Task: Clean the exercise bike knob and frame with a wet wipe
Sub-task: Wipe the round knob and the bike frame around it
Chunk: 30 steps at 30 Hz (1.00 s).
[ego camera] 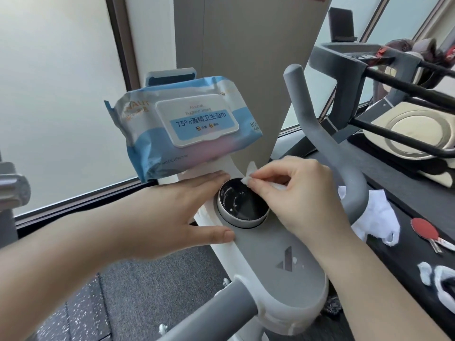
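The bike's round knob has a black top with white smears and a silver rim; it sits on the grey and white frame. My right hand pinches a small white wet wipe at the knob's upper right edge. My left hand lies flat on the frame to the left of the knob, fingers straight, thumb on the grey panel. A blue and white pack of wet wipes rests on the frame just above my left hand, lid closed.
A grey handlebar curves up right of the knob. A crumpled white cloth, a red table tennis paddle and white socks lie on the dark surface at right. Frosted window at left, speckled floor below.
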Motion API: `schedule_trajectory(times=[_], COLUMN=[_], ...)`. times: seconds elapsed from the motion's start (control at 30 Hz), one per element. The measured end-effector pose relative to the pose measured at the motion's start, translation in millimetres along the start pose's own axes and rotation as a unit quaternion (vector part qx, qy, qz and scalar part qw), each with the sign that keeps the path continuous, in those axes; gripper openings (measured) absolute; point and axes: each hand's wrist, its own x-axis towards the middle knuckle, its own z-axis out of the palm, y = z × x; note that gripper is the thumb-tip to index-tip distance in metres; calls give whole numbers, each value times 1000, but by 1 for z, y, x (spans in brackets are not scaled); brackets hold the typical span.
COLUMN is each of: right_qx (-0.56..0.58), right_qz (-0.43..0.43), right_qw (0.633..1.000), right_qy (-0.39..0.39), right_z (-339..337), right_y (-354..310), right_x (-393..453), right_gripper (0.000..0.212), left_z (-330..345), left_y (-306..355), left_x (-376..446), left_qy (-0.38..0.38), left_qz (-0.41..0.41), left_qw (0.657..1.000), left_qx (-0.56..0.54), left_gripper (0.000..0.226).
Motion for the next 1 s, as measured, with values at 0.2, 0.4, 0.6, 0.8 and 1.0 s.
schedule_trajectory(times=[0.2, 0.4, 0.6, 0.8, 1.0], right_qx=[46, 73, 168, 114, 45], right_qz=[23, 60, 107, 92, 9], right_qw=[997, 993, 972, 985, 998], right_qy=[-64, -71, -124, -88, 34], right_z=[-10, -5, -17, -10, -19], right_y=[1, 1, 2, 5, 3], right_x=[-5, 10, 3, 3, 2], right_gripper=[8, 10, 15, 13, 12], left_z=[-3, -1, -2, 0, -2], left_y=[4, 2, 3, 4, 3], left_x=[0, 0, 1, 3, 2], left_qy=[-9, -9, 1, 23, 37], left_qz=[-6, -13, -5, -7, 5], left_qw=[1000, 1000, 1000, 1000, 999], left_qx=[-2, 4, 1, -8, 5], left_gripper=[93, 93, 91, 83, 84])
